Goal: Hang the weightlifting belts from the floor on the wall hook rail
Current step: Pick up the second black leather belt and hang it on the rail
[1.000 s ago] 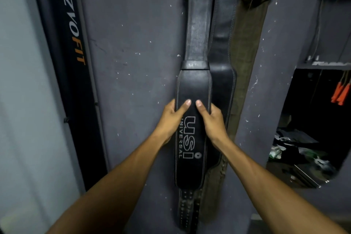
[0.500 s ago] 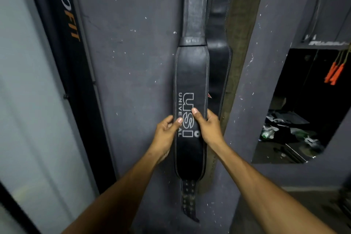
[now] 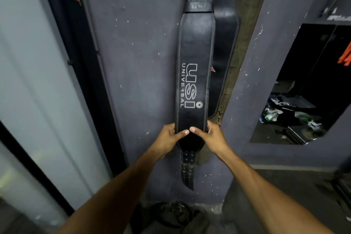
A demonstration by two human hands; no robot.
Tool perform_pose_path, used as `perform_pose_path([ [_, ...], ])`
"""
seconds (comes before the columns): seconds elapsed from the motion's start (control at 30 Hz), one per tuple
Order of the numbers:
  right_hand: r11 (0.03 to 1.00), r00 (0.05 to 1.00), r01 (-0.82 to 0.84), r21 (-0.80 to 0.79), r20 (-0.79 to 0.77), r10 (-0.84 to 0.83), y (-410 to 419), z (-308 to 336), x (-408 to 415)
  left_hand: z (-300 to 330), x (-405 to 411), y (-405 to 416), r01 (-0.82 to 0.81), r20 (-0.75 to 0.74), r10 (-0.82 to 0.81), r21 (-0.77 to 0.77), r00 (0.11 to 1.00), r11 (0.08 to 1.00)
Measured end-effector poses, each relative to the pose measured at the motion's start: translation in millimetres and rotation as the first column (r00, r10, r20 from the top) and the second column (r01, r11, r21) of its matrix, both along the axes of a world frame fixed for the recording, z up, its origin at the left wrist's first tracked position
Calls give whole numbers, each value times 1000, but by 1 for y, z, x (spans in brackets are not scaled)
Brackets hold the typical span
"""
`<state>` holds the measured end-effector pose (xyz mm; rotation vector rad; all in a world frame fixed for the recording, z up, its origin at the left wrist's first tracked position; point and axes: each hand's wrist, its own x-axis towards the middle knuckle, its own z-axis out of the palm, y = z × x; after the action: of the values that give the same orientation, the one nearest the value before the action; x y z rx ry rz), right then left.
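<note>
A black leather belt marked USI UNIVERSAL [image 3: 194, 53] hangs flat against the grey wall [image 3: 142, 62], its top out of frame. My left hand [image 3: 169, 138] grips its lower left edge, thumb across the front. My right hand [image 3: 212, 137] grips the lower right edge the same way, and the two thumbs nearly meet. The belt's perforated tail [image 3: 187, 169] dangles below my hands. A second black belt [image 3: 227, 47] hangs behind it to the right, and an olive-brown belt [image 3: 245, 11] hangs further right. The hook rail is not in view.
A dark heap, possibly more belts [image 3: 171, 214], lies on the floor at the wall's foot. A black panel with orange lettering [image 3: 76, 24] stands left beside pale glass. A dark wall opening [image 3: 307, 91] on the right holds clutter and orange straps [image 3: 346, 57].
Both hands have slid down the USI belt from its logo area to its lower end. My view has tilted downward, bringing the floor into sight.
</note>
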<state>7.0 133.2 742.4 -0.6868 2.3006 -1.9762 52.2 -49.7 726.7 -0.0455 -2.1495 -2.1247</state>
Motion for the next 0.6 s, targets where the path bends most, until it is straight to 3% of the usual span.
perform_pose_path([
  [0.1, 998, 1000, -7, 55, 13, 6, 4, -10, 6, -16, 3, 5, -48, 19, 50, -100, 999, 994],
  [0.23, 957, 986, -38, 288, 164, -10, 19, -46, 12, -93, 0, 1, -56, 238, 125, -278, 963, 959],
  [0.6, 879, 881, -187, 438, 471, -47, 68, -144, 46, -165, 91, 64, -189, 472, 251, -174, 845, 966],
])
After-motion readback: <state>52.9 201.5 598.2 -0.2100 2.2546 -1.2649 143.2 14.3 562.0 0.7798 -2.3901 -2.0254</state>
